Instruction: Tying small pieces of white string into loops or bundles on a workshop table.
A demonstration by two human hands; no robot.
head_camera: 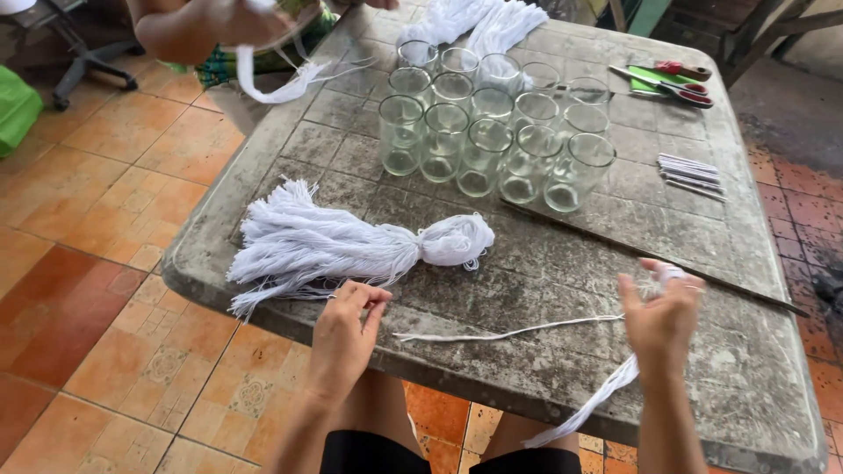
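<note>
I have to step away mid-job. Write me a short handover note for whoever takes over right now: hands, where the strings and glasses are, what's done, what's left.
Left hand: at the near table edge, fingertips pinched at strands of the white string bundle.
Right hand: grip closed on a few white strings that hang off the edge; one loose string lies between the hands.
Empty glasses stand clustered mid-table, no strings in them. Scissors and small white sticks lie far right.
Another person's hand works string at the far corner.
Left: most of the bundle is unseparated.
</note>
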